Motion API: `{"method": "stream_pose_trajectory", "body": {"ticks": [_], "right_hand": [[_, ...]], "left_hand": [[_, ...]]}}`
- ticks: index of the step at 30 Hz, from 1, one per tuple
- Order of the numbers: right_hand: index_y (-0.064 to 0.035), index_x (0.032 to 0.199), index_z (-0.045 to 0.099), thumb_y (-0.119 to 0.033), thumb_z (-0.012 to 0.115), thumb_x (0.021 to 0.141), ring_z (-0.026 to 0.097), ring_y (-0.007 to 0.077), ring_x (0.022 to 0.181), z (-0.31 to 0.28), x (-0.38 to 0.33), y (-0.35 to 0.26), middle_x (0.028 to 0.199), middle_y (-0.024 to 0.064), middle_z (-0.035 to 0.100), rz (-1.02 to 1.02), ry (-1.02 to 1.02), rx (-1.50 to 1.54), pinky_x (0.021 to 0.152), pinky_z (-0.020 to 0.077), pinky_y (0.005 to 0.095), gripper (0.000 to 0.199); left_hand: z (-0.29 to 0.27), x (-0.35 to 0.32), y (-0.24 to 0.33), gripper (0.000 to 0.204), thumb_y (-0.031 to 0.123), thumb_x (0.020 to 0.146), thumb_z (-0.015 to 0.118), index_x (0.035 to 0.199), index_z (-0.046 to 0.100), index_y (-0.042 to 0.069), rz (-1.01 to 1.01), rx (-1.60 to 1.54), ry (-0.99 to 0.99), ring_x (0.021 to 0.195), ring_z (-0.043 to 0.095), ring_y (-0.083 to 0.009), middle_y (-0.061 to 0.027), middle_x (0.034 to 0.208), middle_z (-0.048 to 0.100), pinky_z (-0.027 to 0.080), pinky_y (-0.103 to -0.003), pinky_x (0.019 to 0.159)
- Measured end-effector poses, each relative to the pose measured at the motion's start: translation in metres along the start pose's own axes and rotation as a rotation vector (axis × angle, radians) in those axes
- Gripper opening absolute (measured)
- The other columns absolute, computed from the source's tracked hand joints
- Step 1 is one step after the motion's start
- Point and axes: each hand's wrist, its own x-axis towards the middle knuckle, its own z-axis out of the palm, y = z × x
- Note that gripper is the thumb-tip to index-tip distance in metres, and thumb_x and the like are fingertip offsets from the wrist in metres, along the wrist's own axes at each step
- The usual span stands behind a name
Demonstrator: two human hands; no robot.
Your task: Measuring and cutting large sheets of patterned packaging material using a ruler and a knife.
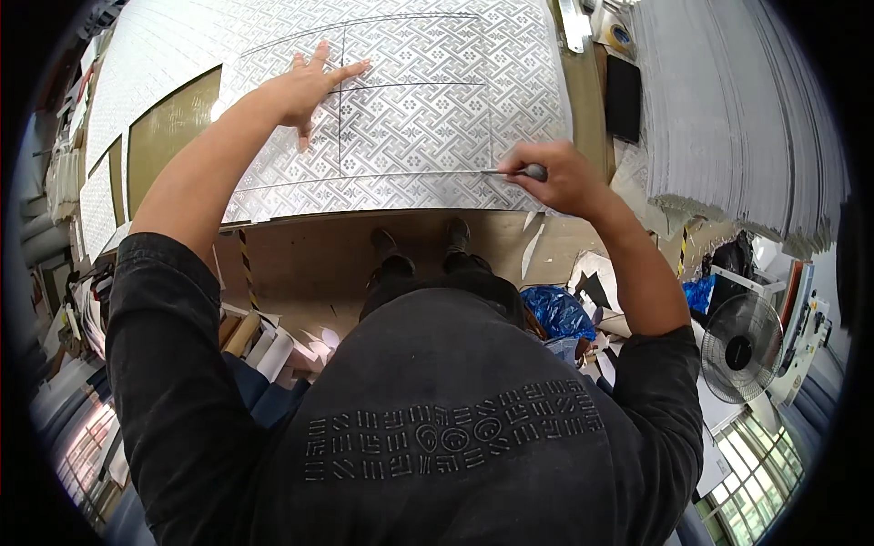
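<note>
A white sheet with a grey lattice and flower pattern covers the table in front of me. Straight dark lines, like cuts, cross it and mark out rectangles. On the sheet's left part, my left hand presses down with its fingers spread. My right hand, near the front right of the sheet, is closed around a knife with a rounded grey handle. The knife's thin metal end points left and meets the right end of the nearest long line. Its tip is too small to make out clearly.
A tall stack of grey-white sheets stands at the right, beside a black phone-like slab and a tape roll. The table's near edge runs just below my hands. A fan and blue plastic bag are lower right.
</note>
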Motion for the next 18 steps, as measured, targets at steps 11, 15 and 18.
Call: {"method": "stream_pose_trajectory", "body": {"ticks": [11, 15, 18], "right_hand": [[-0.0109, 0.096, 0.074, -0.011, 0.077, 0.088, 0.072, 0.0381, 0.078, 0.15, 0.11, -0.057, 0.084, 0.0162, 0.074, -0.031, 0.251, 0.046, 0.067, 0.0557, 0.0468, 0.008], [-0.0098, 0.097, 0.075, -0.008, 0.079, 0.086, 0.073, 0.0364, 0.078, 0.135, 0.108, -0.066, 0.088, 0.0157, 0.075, -0.066, 0.225, -0.001, 0.068, 0.0582, 0.0428, 0.012], [-0.0089, 0.098, 0.075, -0.007, 0.08, 0.084, 0.075, 0.0345, 0.08, 0.143, 0.123, -0.068, 0.09, 0.0147, 0.077, -0.076, 0.259, 0.063, 0.069, 0.0594, 0.0406, 0.015]], "left_hand": [[-0.011, -0.006, -0.009, 0.159, 0.009, 0.042, 0.105, 0.163, 0.014, 0.055, 0.085, 0.032, -0.018, 0.15, 0.025, -0.0608, -0.0326, 0.171, 0.007, 0.041, -0.061, 0.119], [-0.023, -0.016, -0.009, 0.154, 0.011, 0.045, 0.105, 0.166, 0.016, 0.046, 0.108, 0.015, -0.052, 0.151, 0.022, -0.0626, -0.0366, 0.169, 0.005, 0.038, -0.066, 0.118], [-0.02, -0.01, -0.02, 0.152, 0.01, 0.047, 0.105, 0.166, 0.017, 0.048, 0.109, -0.039, -0.022, 0.15, 0.021, -0.0635, -0.0352, 0.17, 0.003, 0.042, -0.065, 0.116]]}}
